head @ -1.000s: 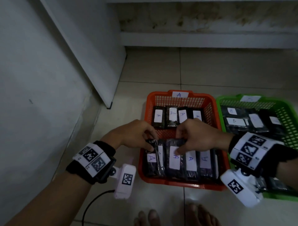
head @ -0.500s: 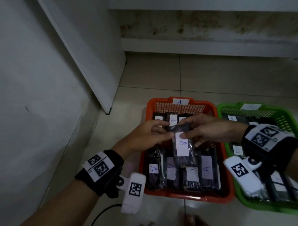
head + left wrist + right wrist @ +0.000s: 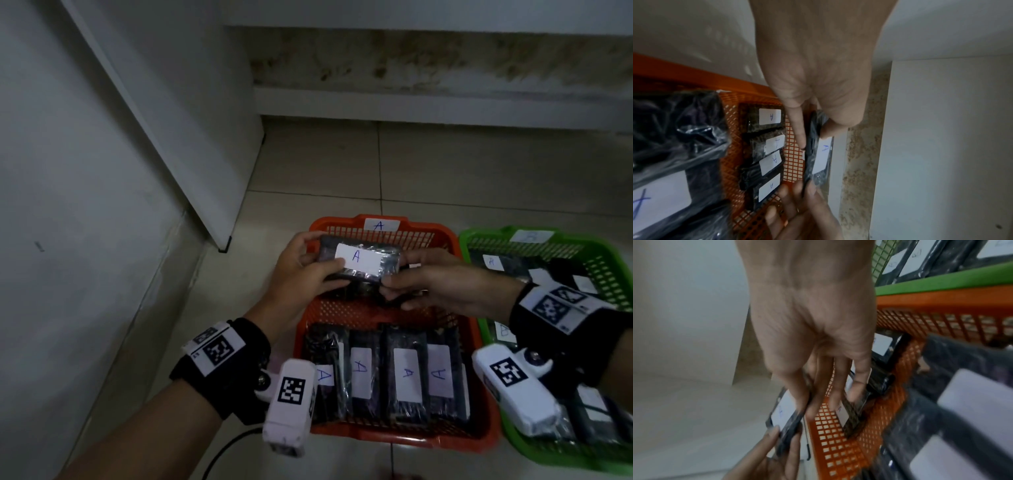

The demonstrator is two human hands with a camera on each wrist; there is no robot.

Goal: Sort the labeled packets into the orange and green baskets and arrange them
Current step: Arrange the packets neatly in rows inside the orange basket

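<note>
A black packet with a white "A" label point(image 3: 359, 262) point(image 3: 819, 155) point(image 3: 784, 414) is held crosswise above the far end of the orange basket point(image 3: 479, 349). My left hand point(image 3: 301, 270) grips its left end, thumb on top by the label. My right hand point(image 3: 431, 284) pinches its right end. Under it a back row of A packets point(image 3: 766, 146) stands in the orange basket. A front row of A packets point(image 3: 387, 373) fills the near end. The green basket point(image 3: 609, 267) on the right holds more packets point(image 3: 493, 262).
Both baskets sit side by side on a tiled floor point(image 3: 479, 171). A white wall and a slanted white panel point(image 3: 178, 120) close off the left. A low ledge point(image 3: 445, 106) runs along the back. A black cable point(image 3: 222, 455) trails below my left wrist.
The A packet was lifted out of the front row, carried toward the far end of the orange basket and turned from lengthwise to crosswise. Both hands went with it.
</note>
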